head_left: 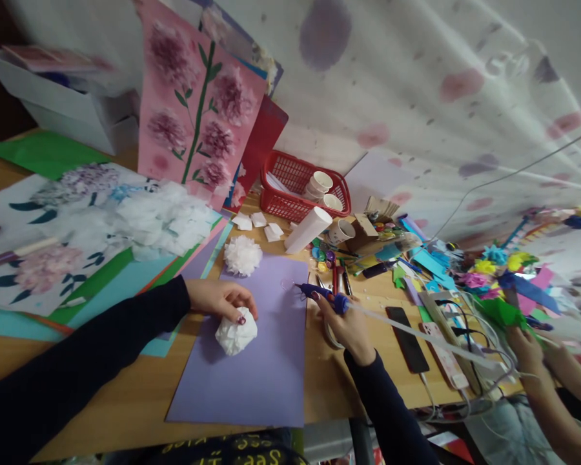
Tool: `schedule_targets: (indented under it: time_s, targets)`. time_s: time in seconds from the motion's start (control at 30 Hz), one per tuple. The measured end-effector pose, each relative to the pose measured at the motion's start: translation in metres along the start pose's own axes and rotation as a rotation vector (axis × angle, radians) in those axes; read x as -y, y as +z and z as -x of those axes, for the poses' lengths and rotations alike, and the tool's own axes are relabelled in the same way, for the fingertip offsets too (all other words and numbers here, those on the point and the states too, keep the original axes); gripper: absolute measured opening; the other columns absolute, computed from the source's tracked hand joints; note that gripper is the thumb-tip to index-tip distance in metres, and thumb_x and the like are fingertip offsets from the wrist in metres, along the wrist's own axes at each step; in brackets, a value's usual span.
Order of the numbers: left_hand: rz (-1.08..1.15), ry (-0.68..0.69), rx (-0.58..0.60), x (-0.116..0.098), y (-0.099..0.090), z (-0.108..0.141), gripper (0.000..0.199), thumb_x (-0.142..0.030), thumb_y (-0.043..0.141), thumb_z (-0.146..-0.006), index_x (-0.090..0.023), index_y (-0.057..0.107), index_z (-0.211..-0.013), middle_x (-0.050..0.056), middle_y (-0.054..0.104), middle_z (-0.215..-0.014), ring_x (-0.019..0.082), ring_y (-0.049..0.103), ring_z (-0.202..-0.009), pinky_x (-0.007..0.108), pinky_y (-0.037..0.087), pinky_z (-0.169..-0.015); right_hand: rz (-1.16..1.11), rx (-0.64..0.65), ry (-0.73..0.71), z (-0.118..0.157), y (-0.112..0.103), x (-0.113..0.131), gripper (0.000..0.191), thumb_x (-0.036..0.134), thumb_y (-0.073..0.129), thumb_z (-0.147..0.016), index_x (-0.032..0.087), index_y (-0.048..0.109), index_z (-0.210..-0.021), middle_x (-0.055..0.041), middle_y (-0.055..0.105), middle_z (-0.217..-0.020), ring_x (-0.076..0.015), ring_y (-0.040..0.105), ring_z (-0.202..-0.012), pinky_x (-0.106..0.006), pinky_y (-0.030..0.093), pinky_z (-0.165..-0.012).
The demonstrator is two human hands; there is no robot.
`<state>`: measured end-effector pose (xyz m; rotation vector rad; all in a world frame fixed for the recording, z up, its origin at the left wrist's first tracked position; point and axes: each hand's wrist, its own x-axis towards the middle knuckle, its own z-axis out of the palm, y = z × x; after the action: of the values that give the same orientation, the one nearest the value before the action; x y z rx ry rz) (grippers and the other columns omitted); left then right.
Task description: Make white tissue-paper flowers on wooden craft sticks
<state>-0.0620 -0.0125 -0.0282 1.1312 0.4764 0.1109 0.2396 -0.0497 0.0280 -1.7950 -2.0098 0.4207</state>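
My left hand (pixel 217 298) has its fingers closed round the top of a white tissue-paper flower (pixel 235 336), which is over the purple sheet (pixel 256 394). A second fluffy white paper flower (pixel 243 255) rests by the sheet's upper left corner. To the right, my right hand (pixel 352 330) grips a blue hot glue gun (pixel 337 302). Its nozzle points left, over the sheet's right edge, with a thin loop of glue strand near the tip. A long whitish glue stick (pixel 407 324) runs out behind the gun.
Behind stand a red basket (pixel 283 208) with cups and a white paper roll (pixel 308 230). Tissue pieces (pixel 162 219) cover the left. A phone (pixel 407 339) and power strip (pixel 458 345) with cords lie right. Another person's hands (pixel 525 349) hold green paper there.
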Motion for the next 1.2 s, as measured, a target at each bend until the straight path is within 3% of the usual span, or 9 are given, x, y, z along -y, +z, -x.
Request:
schedule_targets:
  time_s: [0.23, 0.6, 1.0, 1.2]
  targets:
    - [0.003, -0.001, -0.004, 0.000, 0.000, 0.000, 0.046, -0.044, 0.079, -0.064, -0.018, 0.062, -0.098, 0.001, 0.070, -0.084, 0.012, 0.064, -0.072, 0.021, 0.048, -0.066, 0.117, -0.084, -0.033, -0.002, 0.006, -0.002, 0.049, 0.059, 0.051, -0.082, 0.023, 0.053, -0.049, -0.0003, 0.053, -0.045, -0.0153, 0.051, -0.050, -0.028, 0.039, -0.056]
    - [-0.014, 0.021, -0.011, 0.003, -0.001, -0.001, 0.044, -0.044, 0.077, -0.067, -0.018, 0.062, -0.099, 0.002, 0.069, -0.087, 0.013, 0.064, -0.074, 0.022, 0.048, -0.067, 0.142, -0.093, -0.049, -0.004, 0.006, 0.000, 0.050, 0.058, 0.051, -0.083, 0.023, 0.050, -0.046, 0.0002, 0.053, -0.043, -0.0156, 0.051, -0.048, -0.030, 0.040, -0.062]
    - [-0.021, 0.017, -0.016, 0.001, -0.001, -0.001, 0.044, -0.043, 0.077, -0.067, -0.018, 0.062, -0.099, 0.002, 0.069, -0.089, 0.013, 0.063, -0.076, 0.021, 0.047, -0.068, 0.181, -0.103, -0.062, -0.006, 0.011, -0.002, 0.048, 0.058, 0.051, -0.083, 0.022, 0.052, -0.052, -0.0022, 0.058, -0.054, -0.0177, 0.055, -0.057, -0.032, 0.036, -0.068]
    - [-0.013, -0.003, -0.035, -0.001, 0.000, 0.000, 0.047, -0.045, 0.080, -0.064, -0.017, 0.062, -0.098, 0.000, 0.068, -0.083, 0.011, 0.062, -0.071, 0.020, 0.046, -0.067, 0.225, -0.074, -0.074, -0.004, 0.008, -0.001, 0.049, 0.057, 0.048, -0.085, 0.022, 0.056, -0.054, -0.0029, 0.060, -0.056, -0.0188, 0.056, -0.061, -0.038, 0.034, -0.082]
